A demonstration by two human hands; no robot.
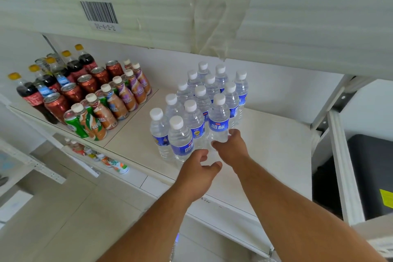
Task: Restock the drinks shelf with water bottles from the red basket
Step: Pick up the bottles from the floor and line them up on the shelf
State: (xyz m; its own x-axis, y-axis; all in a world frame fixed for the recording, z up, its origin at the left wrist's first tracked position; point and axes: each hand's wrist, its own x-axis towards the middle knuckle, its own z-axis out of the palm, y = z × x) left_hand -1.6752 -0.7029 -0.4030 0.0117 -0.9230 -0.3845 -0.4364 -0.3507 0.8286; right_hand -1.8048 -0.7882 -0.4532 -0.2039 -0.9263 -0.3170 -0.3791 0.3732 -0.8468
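Gripping the front water bottle (219, 121) low, the right hand (230, 148) should seat it flush with its row. Left hand (197, 168) hovers half-curled and empty near the shelf (276, 155) front edge.

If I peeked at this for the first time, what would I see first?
Probably the cluster of water bottles with white caps and blue labels, standing mid-shelf. Two hands reach in at its front: the right hand grips the nearest bottle, the left hand hovers beside it. To the left stand colourful cans and coffee bottles.

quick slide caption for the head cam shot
Right hand grips a front-row water bottle on the drinks shelf; left hand hovers open beside it.
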